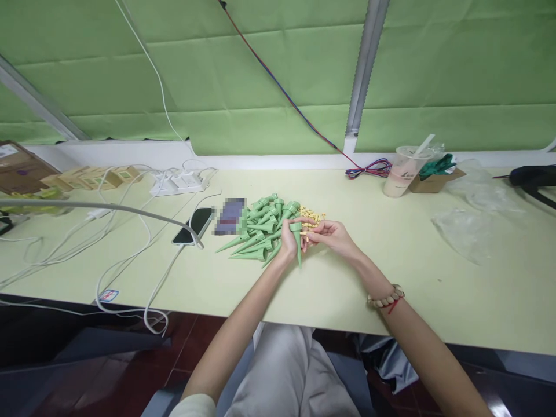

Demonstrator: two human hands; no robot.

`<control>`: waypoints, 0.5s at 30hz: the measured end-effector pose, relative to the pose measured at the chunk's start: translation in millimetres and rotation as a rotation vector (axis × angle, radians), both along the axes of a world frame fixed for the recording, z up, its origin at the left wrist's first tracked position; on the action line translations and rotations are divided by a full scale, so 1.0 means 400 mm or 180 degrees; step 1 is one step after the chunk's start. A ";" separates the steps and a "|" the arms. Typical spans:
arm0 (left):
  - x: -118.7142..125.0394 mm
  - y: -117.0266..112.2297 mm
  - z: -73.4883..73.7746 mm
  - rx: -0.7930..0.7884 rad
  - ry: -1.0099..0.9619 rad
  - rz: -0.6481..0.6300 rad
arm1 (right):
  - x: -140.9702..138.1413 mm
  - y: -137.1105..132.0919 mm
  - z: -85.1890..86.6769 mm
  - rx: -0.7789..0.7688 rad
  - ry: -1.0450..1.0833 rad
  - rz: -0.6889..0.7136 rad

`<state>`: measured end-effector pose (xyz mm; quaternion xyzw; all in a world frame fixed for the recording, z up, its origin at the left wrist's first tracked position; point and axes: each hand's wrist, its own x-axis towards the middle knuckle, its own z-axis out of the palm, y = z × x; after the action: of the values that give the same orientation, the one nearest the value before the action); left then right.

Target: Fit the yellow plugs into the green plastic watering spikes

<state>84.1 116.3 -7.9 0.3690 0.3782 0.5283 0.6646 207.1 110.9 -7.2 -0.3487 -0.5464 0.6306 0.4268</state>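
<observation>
My left hand [288, 238] is closed round a green plastic cone spike [297, 243], held point down over the pale green table [391, 289]. My right hand [330, 235] pinches a small yellow piece [305, 233] against the spike's wide top end. Just behind and left of my hands lies a heap of the same green spikes [259, 226], pointing mostly left. Behind my right hand lies a small pile of yellow pieces [311, 214]. A bead bracelet and red thread circle my right wrist.
A black phone [193, 225] on a white cable lies left of the heap, beside a blurred patch. A power strip [180, 183], loose white cords and small boxes are at far left. A plastic drink cup [403, 172], a cardboard box and clear bags sit at right.
</observation>
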 end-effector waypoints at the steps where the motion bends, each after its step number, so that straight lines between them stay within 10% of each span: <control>1: 0.000 -0.001 0.000 0.0016 0.0024 -0.0022 | 0.001 0.000 0.001 -0.0035 0.0028 0.0034; 15: -0.018 -0.024 -0.020 0.1381 0.1494 0.0604 | -0.021 -0.011 -0.032 -0.0959 0.0636 0.0344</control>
<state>76.8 106.5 -15.9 0.5768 0.4323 0.5566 0.4131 198.6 106.4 -20.0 -0.3145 -0.4186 0.7588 0.3873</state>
